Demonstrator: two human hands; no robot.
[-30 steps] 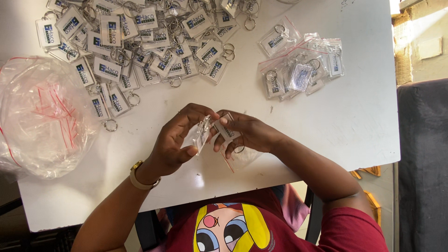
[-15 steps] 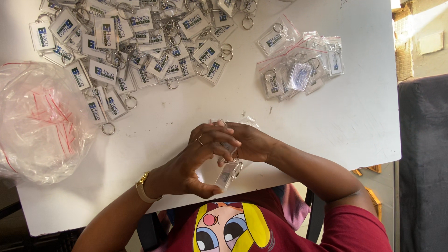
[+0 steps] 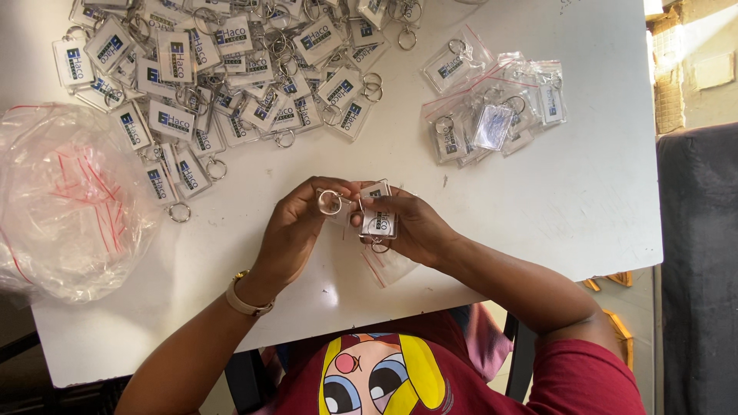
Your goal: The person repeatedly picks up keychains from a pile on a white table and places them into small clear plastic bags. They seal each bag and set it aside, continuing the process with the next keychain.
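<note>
Both hands had lifted off the table edge and drawn level, bringing the keyrings up between them.

Her left hand (image 3: 296,230) pinched a metal split ring (image 3: 330,202) between thumb and fingertips, fingers curled close. Her right hand (image 3: 415,229) was closed around a clear rectangular key tag (image 3: 377,217), with a small plastic bag (image 3: 388,265) lying just under it on the white table (image 3: 538,200). Loose key tags (image 3: 231,69) lay heaped at the far left, bagged key tags (image 3: 496,107) at the far right, and a large crumpled bag (image 3: 69,200) of pouches sat at the left edge.
</note>
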